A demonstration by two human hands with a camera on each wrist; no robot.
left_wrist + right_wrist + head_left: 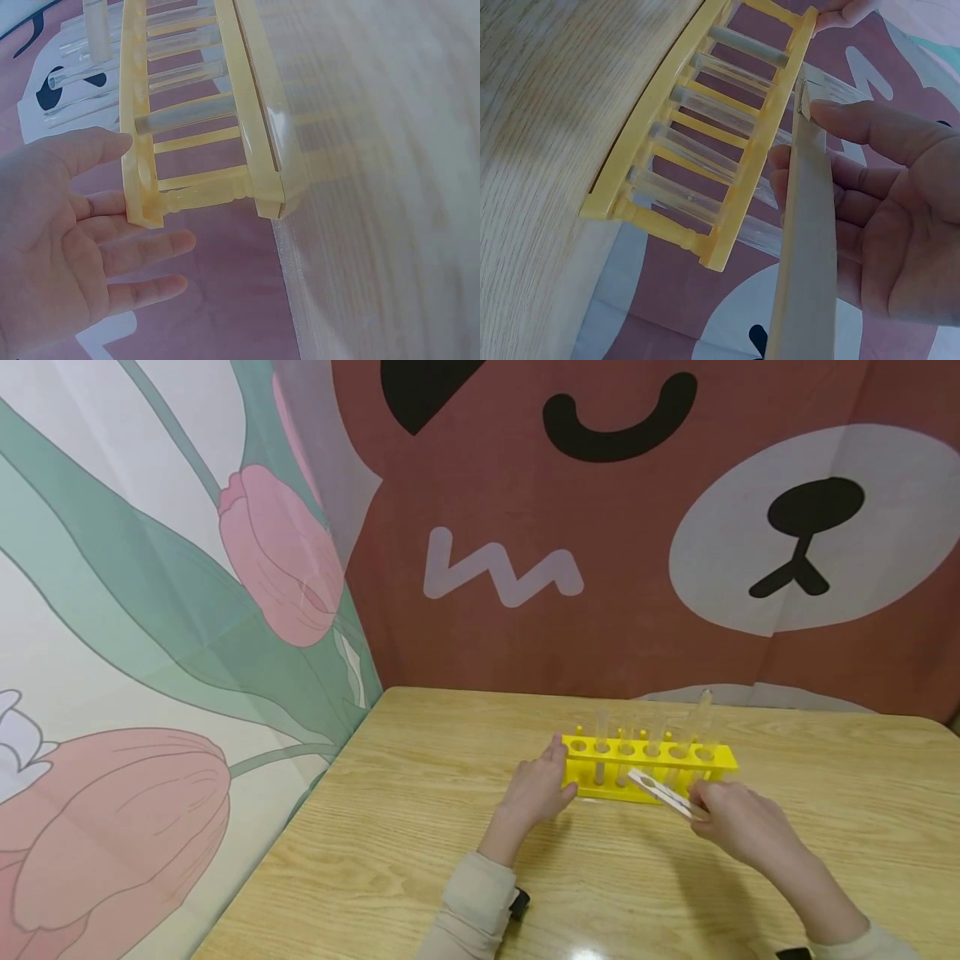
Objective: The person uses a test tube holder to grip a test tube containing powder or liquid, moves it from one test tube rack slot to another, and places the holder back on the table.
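Note:
A yellow test tube rack (726, 758) stands on the table, several clear glass test tubes upright in it. My left hand (534, 789) grips its left end, thumb and index finger pinching the top board; the remaining fingers extend past the end in the left wrist view. One tube (187, 114) near that end looks greyish in its lower part. Farther right, another tube (703, 706) rises higher than the rest and leans slightly. My right hand (738, 818) holds a wooden test tube clamp (810, 225) in front of the rack, thumb by its metal spring.
The rack and hands are on a wood-grain table (375, 827). Behind it hangs a brown bear-print cloth (480, 643), and a tulip-print cloth (165, 635) hangs along the left side. Cuffs of light sleeves show at both wrists.

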